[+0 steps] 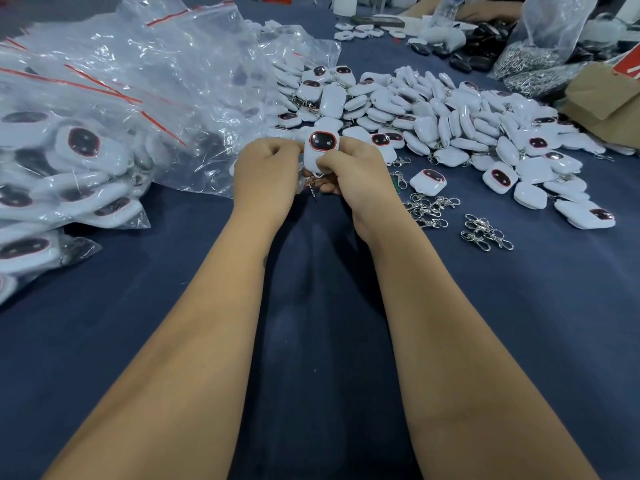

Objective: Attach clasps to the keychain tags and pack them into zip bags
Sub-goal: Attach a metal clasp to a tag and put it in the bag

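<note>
I hold a white keychain tag (321, 148) with a dark red-rimmed face upright above the table's middle. My right hand (356, 174) grips its lower right side with the thumb on the front. My left hand (268, 169) is curled at its left edge, fingers closed against the tag. A metal clasp (310, 186) hangs below the tag between both hands; how it is held is hidden. Loose clasps (431, 209) lie to the right on the blue cloth (318, 306). Empty zip bags (166, 64) with red strips are heaped at the left.
A big heap of white tags (450, 119) covers the right back. Filled bags (52, 168) pile up at the left edge. More clasps (486, 232) lie right. A bag of metal clasps (530, 57), brown cardboard (606, 102) and another person's hand (485, 10) are at the far right.
</note>
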`<state>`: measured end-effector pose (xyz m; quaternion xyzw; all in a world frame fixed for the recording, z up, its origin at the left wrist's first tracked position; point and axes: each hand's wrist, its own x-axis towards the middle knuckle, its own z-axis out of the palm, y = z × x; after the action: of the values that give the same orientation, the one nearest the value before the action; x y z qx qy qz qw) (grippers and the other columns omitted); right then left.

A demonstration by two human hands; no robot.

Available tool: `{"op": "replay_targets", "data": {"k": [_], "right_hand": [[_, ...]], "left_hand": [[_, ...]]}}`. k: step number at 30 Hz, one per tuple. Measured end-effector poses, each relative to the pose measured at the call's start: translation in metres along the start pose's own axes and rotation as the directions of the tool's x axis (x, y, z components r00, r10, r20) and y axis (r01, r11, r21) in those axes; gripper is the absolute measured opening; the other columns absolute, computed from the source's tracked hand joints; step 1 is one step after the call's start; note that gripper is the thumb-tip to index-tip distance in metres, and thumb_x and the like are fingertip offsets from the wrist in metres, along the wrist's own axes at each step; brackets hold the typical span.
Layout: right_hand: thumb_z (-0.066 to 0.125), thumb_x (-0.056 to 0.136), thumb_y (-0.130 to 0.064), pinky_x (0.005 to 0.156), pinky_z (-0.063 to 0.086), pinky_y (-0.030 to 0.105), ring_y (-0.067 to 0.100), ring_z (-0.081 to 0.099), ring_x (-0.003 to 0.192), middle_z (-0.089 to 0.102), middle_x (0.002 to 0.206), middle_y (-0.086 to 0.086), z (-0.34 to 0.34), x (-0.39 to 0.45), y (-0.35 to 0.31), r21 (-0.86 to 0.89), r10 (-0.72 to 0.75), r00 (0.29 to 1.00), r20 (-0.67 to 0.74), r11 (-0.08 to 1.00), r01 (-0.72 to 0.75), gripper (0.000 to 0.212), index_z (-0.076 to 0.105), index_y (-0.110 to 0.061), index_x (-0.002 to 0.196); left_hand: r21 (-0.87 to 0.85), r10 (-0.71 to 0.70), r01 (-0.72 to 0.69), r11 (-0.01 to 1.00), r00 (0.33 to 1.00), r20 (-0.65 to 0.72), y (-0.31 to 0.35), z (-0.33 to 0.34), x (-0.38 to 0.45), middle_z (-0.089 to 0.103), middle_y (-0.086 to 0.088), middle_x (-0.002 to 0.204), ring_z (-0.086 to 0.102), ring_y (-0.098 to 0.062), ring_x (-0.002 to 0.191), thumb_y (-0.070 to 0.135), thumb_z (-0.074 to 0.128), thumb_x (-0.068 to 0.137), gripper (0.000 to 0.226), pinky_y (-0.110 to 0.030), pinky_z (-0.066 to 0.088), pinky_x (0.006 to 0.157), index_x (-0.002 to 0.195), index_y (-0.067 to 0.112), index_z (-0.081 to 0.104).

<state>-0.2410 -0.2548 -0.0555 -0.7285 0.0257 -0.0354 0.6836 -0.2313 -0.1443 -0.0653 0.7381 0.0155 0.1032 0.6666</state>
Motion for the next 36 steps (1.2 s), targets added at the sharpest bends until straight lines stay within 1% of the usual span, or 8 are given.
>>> {"op": "replay_targets", "data": {"k": [4,6,11,19,24,29,33,36], "right_hand": [[0.049,0.087,0.003,0.052,0.043,0.017,0.01,0.05,0.056,0.06,0.079,0.01,0.0004,0.0005,-0.0007,-0.022,-0.02,1.0,0.004,1.0,0.02,0.016,0.062,-0.007,0.09],[0.049,0.086,0.004,0.052,0.041,0.018,0.01,0.048,0.054,0.055,0.076,0.009,0.0008,0.0007,-0.0002,-0.031,-0.03,1.0,0.005,0.999,0.03,0.016,0.06,-0.005,0.09],[0.049,0.086,0.001,0.049,0.041,0.016,0.007,0.046,0.05,0.054,0.062,-0.002,0.0002,0.0012,0.0008,-0.044,-0.042,0.999,-0.02,0.998,0.041,0.024,0.055,-0.014,0.069],[0.054,0.093,-0.008,0.05,0.045,0.019,0.011,0.053,0.047,0.057,0.067,0.0,-0.0007,0.0021,-0.0026,0.095,0.019,1.0,-0.008,0.995,-0.018,0.031,0.046,-0.022,0.066],[0.056,0.092,-0.012,0.057,0.048,0.021,0.013,0.053,0.056,0.057,0.073,0.003,0.0001,0.0022,0.0004,0.061,-0.005,1.0,-0.027,0.998,0.007,0.027,0.051,-0.02,0.067],[0.054,0.092,-0.011,0.056,0.046,0.021,0.016,0.049,0.064,0.052,0.077,0.008,0.0008,0.0007,0.0009,0.013,-0.043,0.999,-0.01,0.999,0.043,0.023,0.049,-0.016,0.07],[0.054,0.093,-0.011,0.054,0.045,0.02,0.013,0.049,0.063,0.053,0.075,0.003,0.0015,0.0,0.0007,0.002,-0.053,0.999,-0.01,0.999,0.053,0.028,0.051,-0.022,0.067],[0.054,0.093,-0.012,0.054,0.045,0.019,0.012,0.05,0.061,0.055,0.073,0.001,0.0009,0.0009,0.0007,-0.001,-0.046,0.999,-0.014,0.999,0.046,0.025,0.051,-0.02,0.07]], "left_hand": [[-0.026,-0.007,0.007,1.0,1.0,0.007,0.0024,-0.0009,-0.0007,0.032,-0.009,0.057,0.026,-0.028,0.063,0.015,0.045,0.062,0.014,-0.044,0.025,0.058,0.051,0.01,0.039],[-0.028,-0.009,0.009,1.0,1.0,0.002,0.0026,-0.0015,-0.0009,0.031,-0.008,0.056,0.029,-0.025,0.06,0.016,0.046,0.064,0.016,-0.042,0.026,0.058,0.051,0.008,0.039],[-0.075,-0.021,0.023,0.997,0.999,0.024,0.0034,-0.0008,-0.0026,0.031,-0.008,0.058,0.029,-0.021,0.051,0.018,0.049,0.067,0.022,-0.034,0.028,0.057,0.049,0.019,0.038],[-0.032,0.011,-0.009,0.999,0.998,0.056,0.0008,-0.0014,-0.0002,0.03,-0.006,0.054,0.028,-0.025,0.059,0.018,0.048,0.064,0.017,-0.042,0.025,0.061,0.054,0.006,0.042],[-0.05,0.0,0.003,0.999,0.998,0.057,0.0011,-0.0017,-0.001,0.03,-0.002,0.051,0.031,-0.022,0.051,0.017,0.048,0.065,0.021,-0.041,0.025,0.06,0.046,0.018,0.039],[-0.057,0.002,0.0,0.998,1.0,0.019,0.0013,-0.0014,-0.0019,0.037,-0.008,0.062,0.041,-0.016,0.044,0.024,0.054,0.075,0.026,-0.032,0.032,0.056,0.067,-0.001,0.052],[-0.047,0.003,-0.002,0.999,1.0,0.027,0.0035,-0.0014,-0.0037,0.041,-0.006,0.063,0.044,-0.012,0.042,0.025,0.056,0.078,0.016,-0.026,0.034,0.051,0.073,0.01,0.06],[-0.059,-0.002,0.004,0.998,0.999,0.04,0.0036,-0.0018,-0.0027,0.04,-0.009,0.064,0.038,-0.02,0.048,0.023,0.056,0.076,0.02,-0.031,0.031,0.054,0.065,0.007,0.053]]}}
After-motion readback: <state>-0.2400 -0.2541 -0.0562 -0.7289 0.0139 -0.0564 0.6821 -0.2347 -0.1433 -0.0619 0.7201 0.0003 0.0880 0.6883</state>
